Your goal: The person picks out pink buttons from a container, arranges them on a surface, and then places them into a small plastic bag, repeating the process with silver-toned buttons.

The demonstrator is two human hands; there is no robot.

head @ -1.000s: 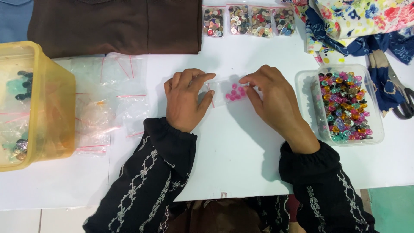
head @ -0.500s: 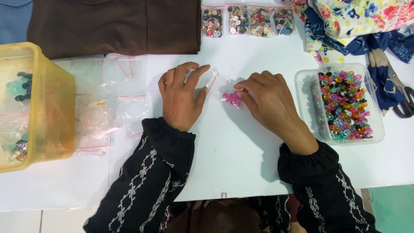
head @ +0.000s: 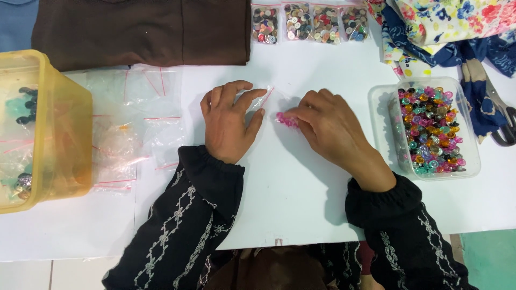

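A person's two hands rest on a white table (head: pixel 301 209). Since half a second ago they have barely shifted. The left hand (head: pixel 228 123) lies flat, fingers spread, pinning a small clear bag (head: pixel 263 99). The right hand (head: pixel 328 129) has its fingertips bunched at a cluster of pink beads (head: pixel 286 120) lying between the hands, just by the bag's mouth; whether it pinches any is hidden. The bag's edges are hard to make out. Right, a clear tub (head: pixel 384 139) holds mixed beads. Left lie empty bags (head: pixel 134 134) and a yellow bin (head: pixel 54 129), cut off. Farther: brown cloth (head: pixel 140 29), four bead packets (head: pixel 309 22), floral fabric (head: pixel 451 24), half-covered scissors (head: pixel 502 115).
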